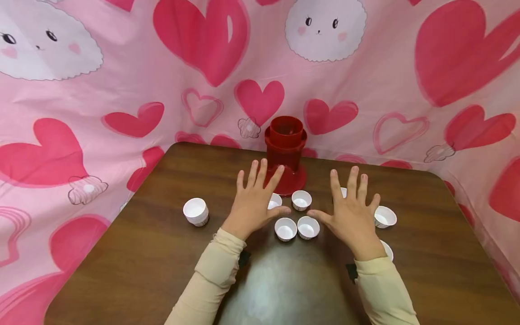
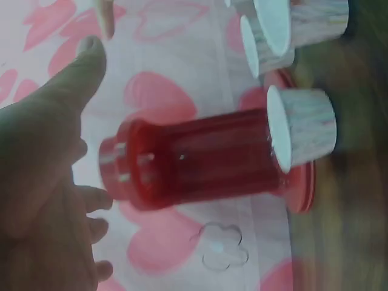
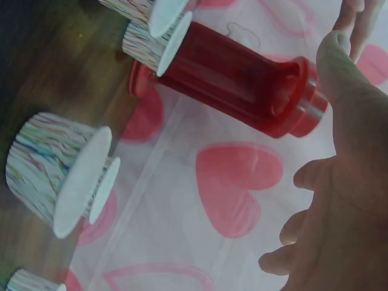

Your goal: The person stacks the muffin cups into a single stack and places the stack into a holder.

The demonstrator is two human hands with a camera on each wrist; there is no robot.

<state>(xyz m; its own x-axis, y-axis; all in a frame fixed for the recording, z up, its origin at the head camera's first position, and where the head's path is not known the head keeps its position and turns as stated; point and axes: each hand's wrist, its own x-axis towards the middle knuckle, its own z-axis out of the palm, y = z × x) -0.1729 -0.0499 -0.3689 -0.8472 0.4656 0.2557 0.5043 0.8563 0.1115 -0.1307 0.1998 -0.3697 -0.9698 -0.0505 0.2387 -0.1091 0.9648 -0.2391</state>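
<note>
My left hand (image 1: 253, 201) hovers palm down with fingers spread, over the left side of a group of small white paper cups. Opposite it, my right hand (image 1: 351, 216) is spread the same way above the cups on the right. Neither hand holds anything. Between the two thumbs stand a front-left cup (image 1: 285, 229), a front-right cup (image 1: 308, 227) and one behind them (image 1: 301, 200). Another cup (image 1: 274, 201) is partly hidden by my left hand. Past my right hand sits a cup (image 1: 384, 217), with a further one (image 1: 387, 250) half covered by the wrist. Coloured streaks mark a cup's side (image 3: 48, 163) in the right wrist view.
A red cylindrical holder (image 1: 285, 153) with a wide round base stands at the table's back, just beyond the cups. Left of my left hand is a short stack of white cups (image 1: 196, 211). A pink heart-print cloth (image 1: 142, 85) hangs behind the brown wooden table (image 1: 142, 253).
</note>
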